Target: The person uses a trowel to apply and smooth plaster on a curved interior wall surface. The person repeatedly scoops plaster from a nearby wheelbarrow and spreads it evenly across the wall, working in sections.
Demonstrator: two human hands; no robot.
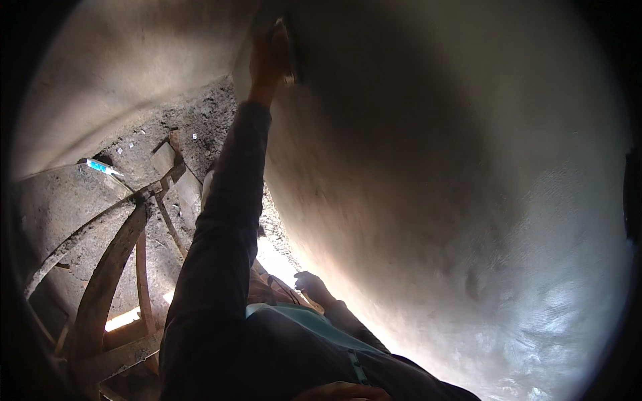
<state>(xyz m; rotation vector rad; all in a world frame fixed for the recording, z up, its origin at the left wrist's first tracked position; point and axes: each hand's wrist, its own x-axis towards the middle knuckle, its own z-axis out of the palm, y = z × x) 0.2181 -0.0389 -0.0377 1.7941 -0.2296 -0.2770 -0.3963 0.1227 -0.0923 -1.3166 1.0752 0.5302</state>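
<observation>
My left arm reaches far up the picture. At its end my left hand [266,63] is closed round what looks like a plastering trowel [289,53], seen edge-on against the smooth grey plastered wall [401,167]. Shadow hides the grip and most of the blade. Lower down, close to my body, my right hand [315,289] hangs beside the wall's bright lower part. Its fingers look loosely bent and apart, with nothing visible in them. The wall's surface is damp and shiny toward the lower right.
Another smooth wall [147,60] meets this one at the upper left. Below lies rough, rubbly floor [210,110] with small pale scraps. Wooden boards [110,281] cross at the left, near a blue-and-white tube-like object [101,166].
</observation>
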